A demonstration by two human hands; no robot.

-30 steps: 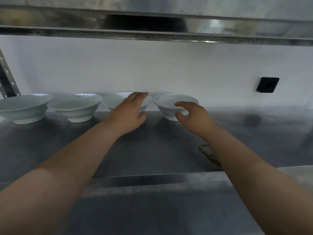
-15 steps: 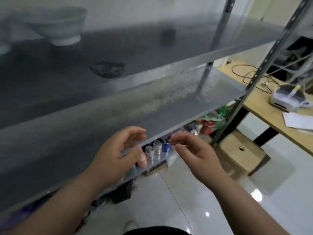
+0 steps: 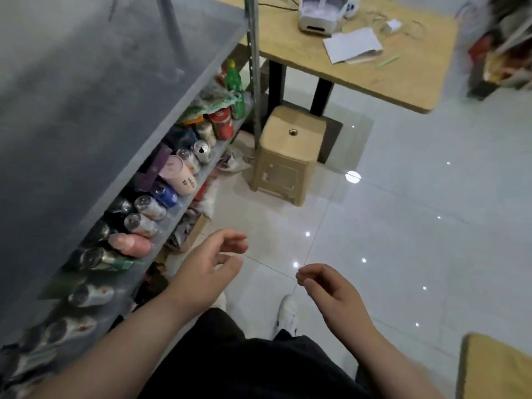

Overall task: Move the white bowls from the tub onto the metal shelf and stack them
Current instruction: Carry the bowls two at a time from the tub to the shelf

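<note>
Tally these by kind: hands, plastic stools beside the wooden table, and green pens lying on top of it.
Hands: 2, left hand and right hand
Plastic stools: 1
Green pens: 1
Total: 4

Grey shelf [image 3: 86, 82], tan stool [image 3: 288, 156], glossy white floor [image 3: 417, 211], red can [image 3: 223, 123], black trousers [image 3: 244, 364]
</note>
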